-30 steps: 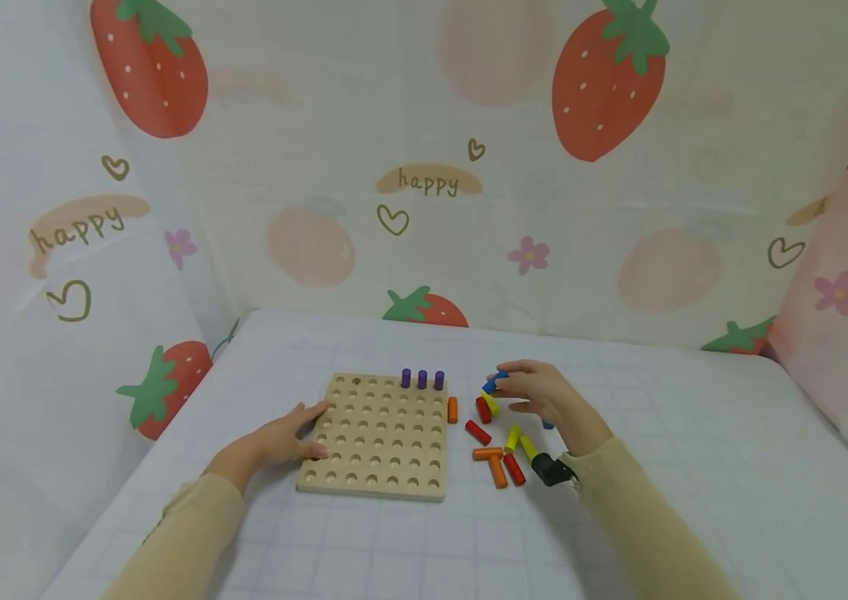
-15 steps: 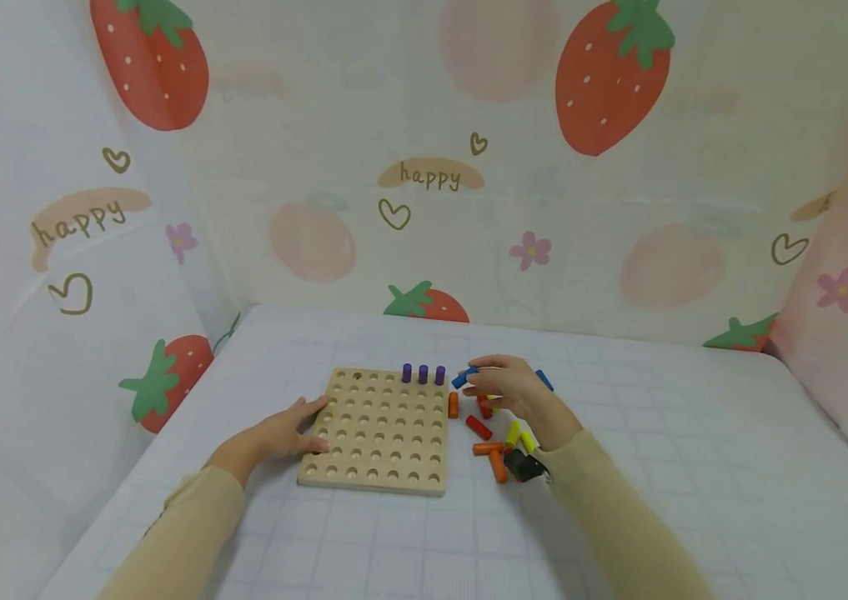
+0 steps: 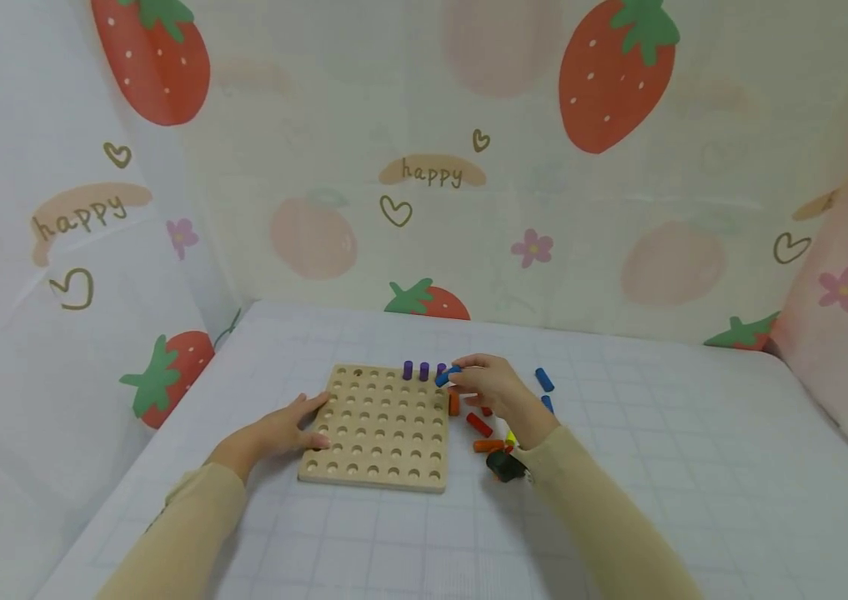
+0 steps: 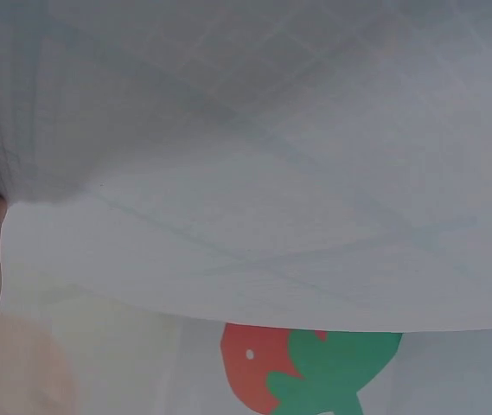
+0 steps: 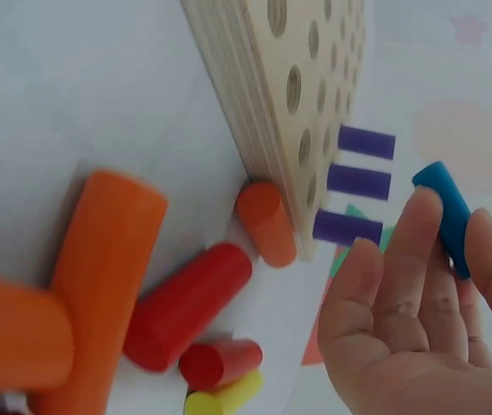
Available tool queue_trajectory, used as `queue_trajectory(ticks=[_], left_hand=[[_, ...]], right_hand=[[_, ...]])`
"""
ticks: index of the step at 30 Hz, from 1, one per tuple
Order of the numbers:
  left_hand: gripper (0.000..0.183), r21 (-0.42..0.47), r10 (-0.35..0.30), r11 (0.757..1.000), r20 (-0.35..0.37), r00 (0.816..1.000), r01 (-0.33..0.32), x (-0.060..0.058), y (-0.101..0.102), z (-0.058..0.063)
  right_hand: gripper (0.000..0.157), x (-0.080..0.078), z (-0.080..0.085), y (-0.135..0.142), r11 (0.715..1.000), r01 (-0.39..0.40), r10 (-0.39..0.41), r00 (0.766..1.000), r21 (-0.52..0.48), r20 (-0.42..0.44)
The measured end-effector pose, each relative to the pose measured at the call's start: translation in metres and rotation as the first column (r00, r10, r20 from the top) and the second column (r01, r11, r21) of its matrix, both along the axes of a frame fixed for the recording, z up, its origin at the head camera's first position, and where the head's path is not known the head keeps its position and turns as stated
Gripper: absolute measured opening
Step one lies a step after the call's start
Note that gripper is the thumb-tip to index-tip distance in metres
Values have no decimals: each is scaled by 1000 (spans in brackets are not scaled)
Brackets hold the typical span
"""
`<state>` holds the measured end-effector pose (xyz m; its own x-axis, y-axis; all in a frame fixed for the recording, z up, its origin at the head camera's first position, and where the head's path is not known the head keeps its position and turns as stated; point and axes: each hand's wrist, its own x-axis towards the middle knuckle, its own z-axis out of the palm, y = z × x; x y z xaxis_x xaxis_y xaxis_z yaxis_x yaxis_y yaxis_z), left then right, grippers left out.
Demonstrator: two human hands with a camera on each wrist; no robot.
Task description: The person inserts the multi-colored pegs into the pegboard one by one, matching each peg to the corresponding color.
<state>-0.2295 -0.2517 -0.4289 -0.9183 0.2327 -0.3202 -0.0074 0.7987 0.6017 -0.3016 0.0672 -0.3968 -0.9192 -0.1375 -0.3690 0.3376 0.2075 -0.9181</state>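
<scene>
A square wooden board [image 3: 371, 484] with rows of holes lies on the table. Three purple pegs [image 3: 424, 372] stand in its back row, toward the right corner. My left hand [image 3: 277, 432] rests at the board's left edge, thumb and fingers spread apart; the left wrist view shows only a sliver of the hand. Between thumb and fingertips, my right hand [image 3: 494, 387] pinches a blue peg [image 5: 446, 216]. That peg is tilted, close by the board's back right corner, and overlaps the rightmost purple peg in the head view.
Right of the board lie loose pegs: an orange peg [image 5: 267, 223] against its edge, red pegs [image 3: 479, 424], more orange ones [image 3: 488, 446] and yellow ones partly hidden by my right arm. Two blue pegs [image 3: 544, 380] lie farther right. A strawberry-print curtain [image 3: 303, 167] stands behind the table.
My right hand has moved left with the blue peg, from above the loose pegs to the board's back right corner. The left hand keeps its place at the board's edge.
</scene>
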Motion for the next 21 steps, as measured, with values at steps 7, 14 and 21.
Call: queue_trajectory(ticks=[7, 14, 21], left_hand=[[93, -5, -25, 1000, -26, 999, 25, 0, 2, 2], [94, 0, -25, 1000, -27, 999, 25, 0, 1, -1], [95, 3, -23, 1000, -31, 999, 24, 0, 0, 0]], right_hand=[[26, 3, -1, -11, 995, 65, -64, 998, -71, 6], [29, 3, -10, -26, 994, 106, -106, 994, -38, -7], [25, 1, -13, -37, 993, 115, -115, 993, -15, -33]])
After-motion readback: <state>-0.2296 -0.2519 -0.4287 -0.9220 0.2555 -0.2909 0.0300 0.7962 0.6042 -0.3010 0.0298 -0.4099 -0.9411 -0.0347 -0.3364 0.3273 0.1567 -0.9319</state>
